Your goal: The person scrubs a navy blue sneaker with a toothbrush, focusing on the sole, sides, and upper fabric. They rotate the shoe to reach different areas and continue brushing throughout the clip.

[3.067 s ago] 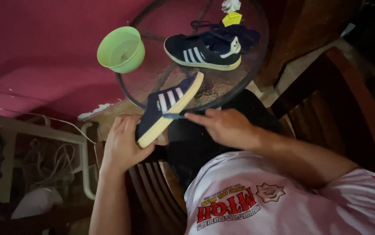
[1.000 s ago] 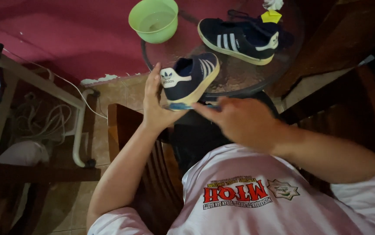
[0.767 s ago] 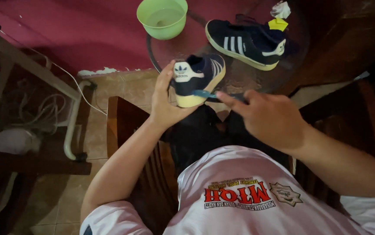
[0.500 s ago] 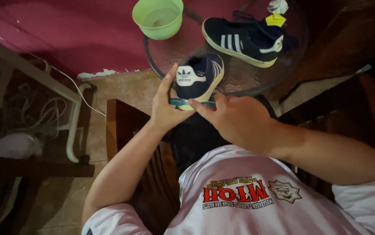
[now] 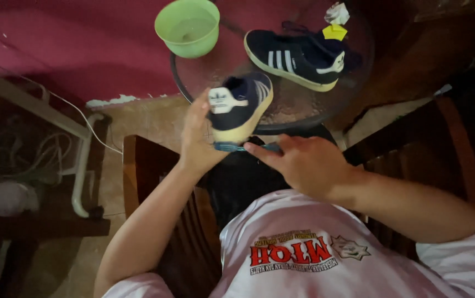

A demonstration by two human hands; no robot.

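Gripping a navy suede sneaker with white side stripes and a cream rubber sole (image 5: pixel 241 107), the left hand (image 5: pixel 200 138) wraps its fingers around the heel end, so the white heel tab faces the camera and the toe points away toward the table. The shoe is held up off any surface, just above the near rim of the round glass-topped table (image 5: pixel 281 118) and over the person's lap. The right hand (image 5: pixel 306 165) is curled around the handle of a slim blue toothbrush-like brush (image 5: pixel 237 147), its fingers closed on the handle; the bristled end lies against the bottom edge of the sole, right beside the left thumb. Whether the bristles press hard or merely touch cannot be told. On the table, well behind the held shoe, lies the matching second navy sneaker (image 5: pixel 298 52) on its sole, with a yellow tag (image 5: pixel 334 32) and a crumpled white scrap (image 5: pixel 337 12) near its collar. A light green plastic bowl (image 5: pixel 188 26) sits at the table's far left edge. The person wears a white printed T-shirt (image 5: pixel 315 259) and sits in a dark wooden chair (image 5: pixel 149 176).
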